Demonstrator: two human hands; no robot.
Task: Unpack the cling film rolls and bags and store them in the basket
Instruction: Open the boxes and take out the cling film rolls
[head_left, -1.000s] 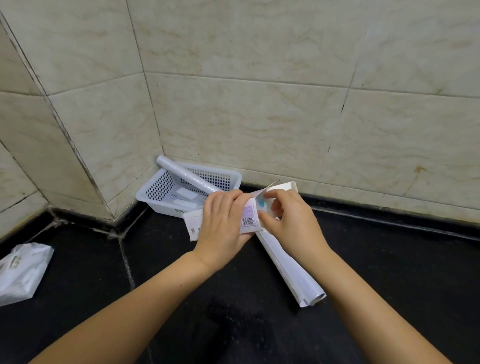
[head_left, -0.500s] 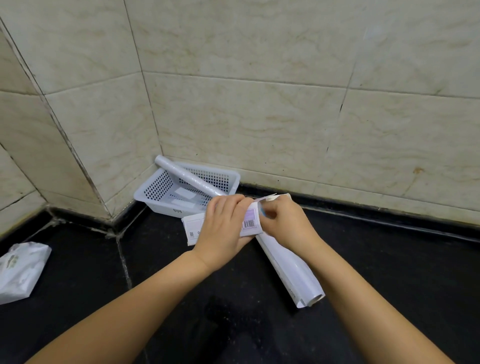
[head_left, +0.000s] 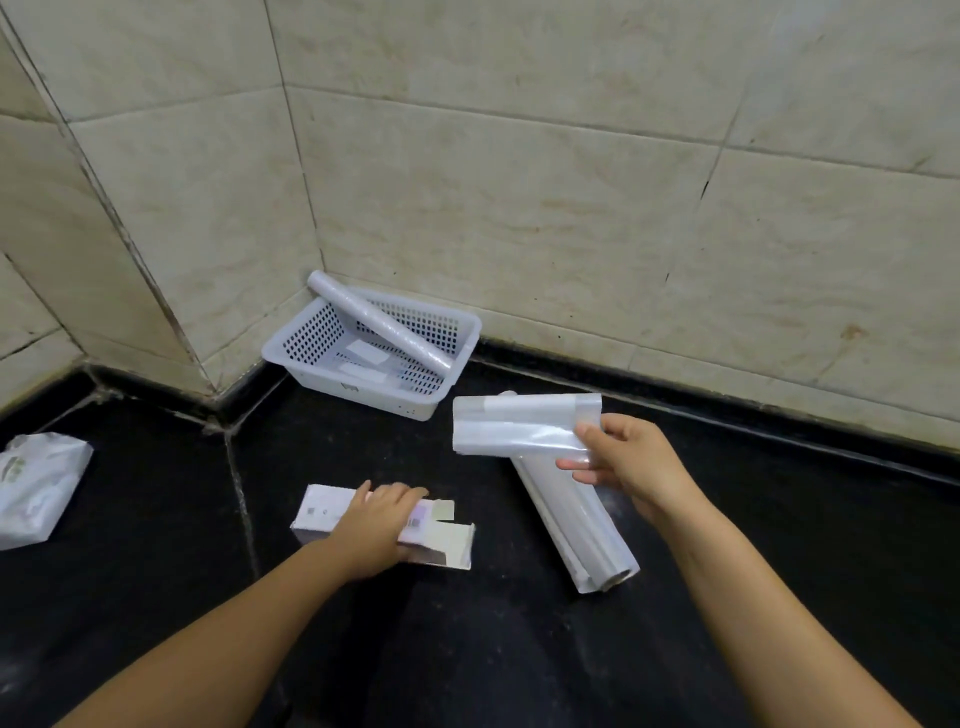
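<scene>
Black stone countertop meets cream marbled wall tiles at a corner, and the white perforated basket sits in that corner; all positions below are given relative to the basket. One cling film roll lies diagonally across the basket, its far end propped above the back rim and its near end resting at the right rim. Flat white packets lie on the basket floor; what they are cannot be told. In front of the basket, my left hand presses flat on an opened cardboard box, fingers closed over its top, the box lying on the countertop with its end flap open. To the right and in front of the basket, my right hand pinches a folded pack of clear bags between thumb and fingers, raised above the countertop. Beneath that pack, a second roll in a white sleeve lies on the countertop, pointing away from the basket. Far to the left of the basket, a white plastic pouch lies on the countertop.
</scene>
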